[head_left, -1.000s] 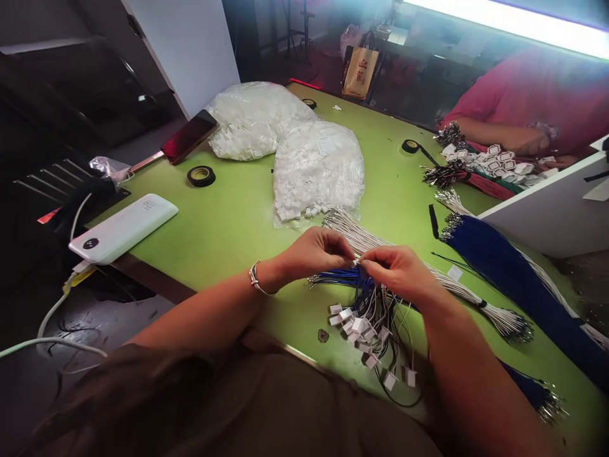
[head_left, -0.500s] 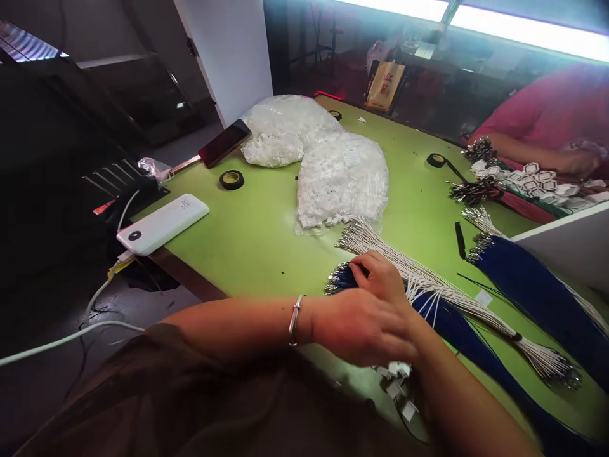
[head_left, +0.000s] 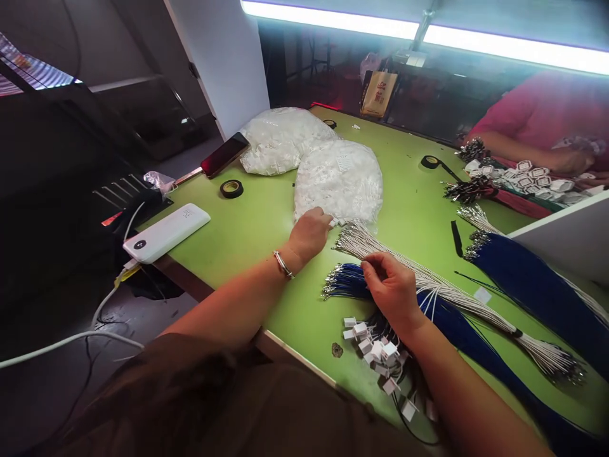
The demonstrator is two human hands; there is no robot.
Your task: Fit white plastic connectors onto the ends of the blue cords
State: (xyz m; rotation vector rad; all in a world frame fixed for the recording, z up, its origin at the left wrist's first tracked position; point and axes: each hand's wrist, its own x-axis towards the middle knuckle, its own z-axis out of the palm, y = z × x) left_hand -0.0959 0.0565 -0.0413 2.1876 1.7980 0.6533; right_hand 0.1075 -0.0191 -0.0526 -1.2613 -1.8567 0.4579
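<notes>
My left hand (head_left: 311, 235), with a silver bracelet at the wrist, reaches to the front edge of a clear bag of small white connectors (head_left: 337, 181). Its fingers are drawn together by loose white pieces there; what they pinch is hidden. Thumb and forefinger of my right hand (head_left: 392, 285) are pinched together over the metal-tipped end of a bundle of blue wires (head_left: 346, 280). Anything between those fingertips is too small to make out. Below this hand lies a cluster of white connectors on dark wires (head_left: 378, 349). A bundle of white wires (head_left: 451, 289) runs just behind it.
A second clear bag (head_left: 280, 136), a phone (head_left: 224, 154), black tape (head_left: 231, 188) and a white power bank (head_left: 166, 231) lie on the left of the green table. More blue wires (head_left: 528, 279) are at right. Behind a partition, a person in a pink top (head_left: 528, 114) handles wire bundles.
My left hand has moved away from over my right forearm, forward to the bag's front edge. My right hand has shifted slightly right. The connector cluster is now more exposed.
</notes>
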